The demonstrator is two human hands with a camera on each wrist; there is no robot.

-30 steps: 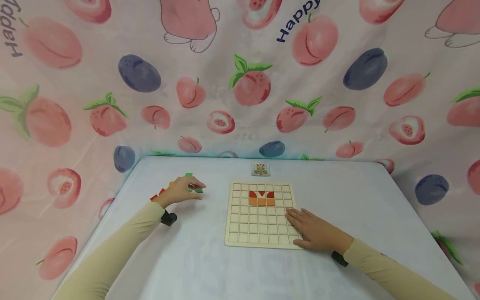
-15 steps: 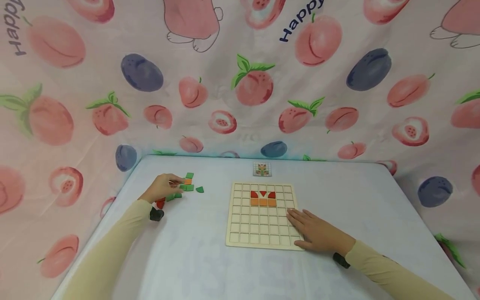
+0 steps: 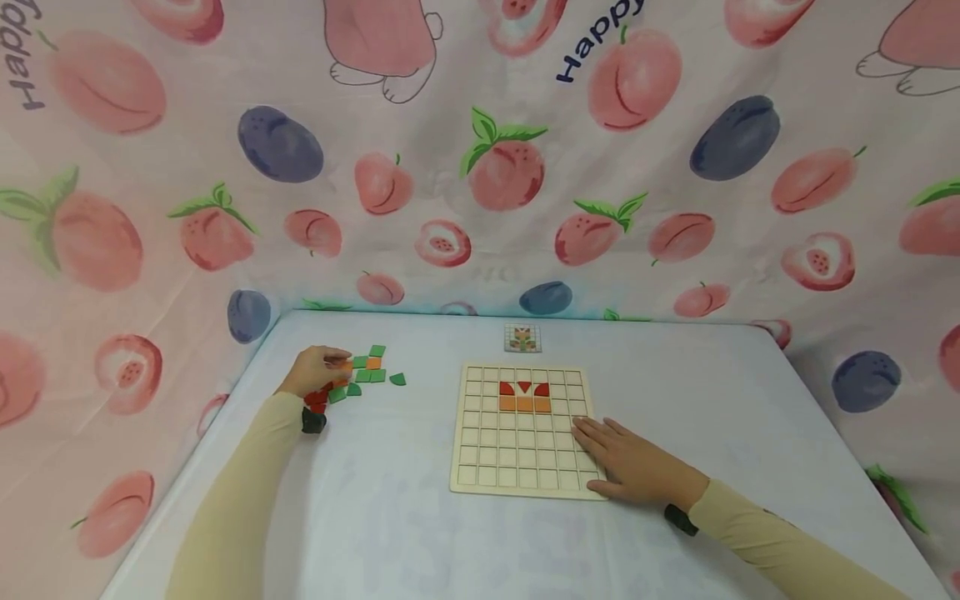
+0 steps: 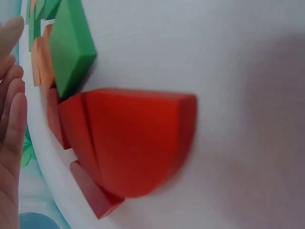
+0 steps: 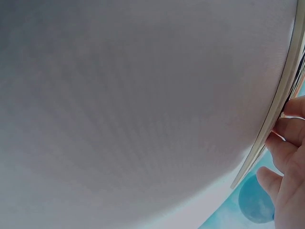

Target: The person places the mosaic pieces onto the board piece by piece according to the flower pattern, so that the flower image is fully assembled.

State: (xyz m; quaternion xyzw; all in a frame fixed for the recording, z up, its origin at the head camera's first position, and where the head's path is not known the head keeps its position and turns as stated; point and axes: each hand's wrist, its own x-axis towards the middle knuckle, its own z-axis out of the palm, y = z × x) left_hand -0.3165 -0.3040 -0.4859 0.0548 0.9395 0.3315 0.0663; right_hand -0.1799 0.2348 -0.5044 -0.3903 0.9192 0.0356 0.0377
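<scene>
Close beside the left grip (image 3: pixel 307 372) lie red tiles (image 4: pixel 133 138).

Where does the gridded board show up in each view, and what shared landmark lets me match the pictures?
Head: gridded board in the lower half, just right of centre, right hand on its right edge.
Left wrist: not in it.
Right wrist: only its pale edge, along the right side, by the right hand.
Shared landmark: white tabletop, in all three.

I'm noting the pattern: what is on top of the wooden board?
On the board, three red pieces lie in a row beyond three orange squares. The right hand covers part of the board's right edge; what lies underneath cannot be seen.
</scene>
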